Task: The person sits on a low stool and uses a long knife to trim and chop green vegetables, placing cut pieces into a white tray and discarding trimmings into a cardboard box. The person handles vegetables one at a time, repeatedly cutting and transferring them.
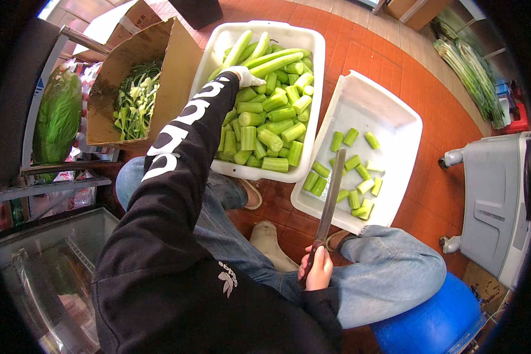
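My left hand (246, 76), in a white glove, reaches into a white plastic tub (317, 57) and touches the green vegetables there. Long whole peeled gourds or cucumbers (276, 63) lie at the tub's far end. Short thick cut pieces (270, 139) fill the rest of it. Whether the gloved fingers grip a piece cannot be made out. My bare right hand (317, 267) holds the dark handle of a long-bladed knife (335, 190), its tip pointing away from me. Behind the blade, a second white tub (400, 172) contains several smaller green pieces (363, 171), scattered over its bottom.
Left of the full tub stands a cardboard box (181, 66) with green and pale trimmings (137, 99). Leafy greens in plastic (58, 117) sit beyond it. A grey wheeled bin (491, 203) is at right, above a blue barrel (429, 316). Long leafy stalks (471, 75) lie far right.
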Available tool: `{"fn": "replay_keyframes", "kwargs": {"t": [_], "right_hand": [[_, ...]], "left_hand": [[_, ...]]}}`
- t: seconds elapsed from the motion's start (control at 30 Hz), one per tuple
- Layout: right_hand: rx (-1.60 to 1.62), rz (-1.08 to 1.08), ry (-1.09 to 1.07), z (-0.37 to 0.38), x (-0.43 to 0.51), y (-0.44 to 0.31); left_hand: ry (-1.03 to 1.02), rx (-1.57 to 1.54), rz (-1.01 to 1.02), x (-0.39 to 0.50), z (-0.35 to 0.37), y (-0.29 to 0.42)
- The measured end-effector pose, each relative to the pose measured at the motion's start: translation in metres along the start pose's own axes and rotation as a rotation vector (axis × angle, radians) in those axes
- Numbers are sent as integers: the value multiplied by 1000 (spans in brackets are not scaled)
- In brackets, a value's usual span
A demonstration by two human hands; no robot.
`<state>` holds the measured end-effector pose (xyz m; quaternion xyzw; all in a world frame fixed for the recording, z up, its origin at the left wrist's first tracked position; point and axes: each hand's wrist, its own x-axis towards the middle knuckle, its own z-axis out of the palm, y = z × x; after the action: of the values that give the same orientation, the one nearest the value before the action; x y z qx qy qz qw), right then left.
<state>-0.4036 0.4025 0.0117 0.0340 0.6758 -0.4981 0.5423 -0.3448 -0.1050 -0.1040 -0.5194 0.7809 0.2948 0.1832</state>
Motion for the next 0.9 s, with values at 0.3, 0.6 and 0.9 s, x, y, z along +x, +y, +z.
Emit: {"fn": "replay_keyframes", "kwargs": {"t": [0.3, 0.6, 0.9], "right_hand": [[-50, -249, -228, 45, 12, -46], [-421, -846, -590, 198, 41, -108], [-1175, -1127, -493, 288, 68, -104]], "left_hand": [[599, 5, 163, -163, -98, -44], [865, -31, -360, -407, -108, -184], [1084, -253, -408, -473, -84, -246]]}}
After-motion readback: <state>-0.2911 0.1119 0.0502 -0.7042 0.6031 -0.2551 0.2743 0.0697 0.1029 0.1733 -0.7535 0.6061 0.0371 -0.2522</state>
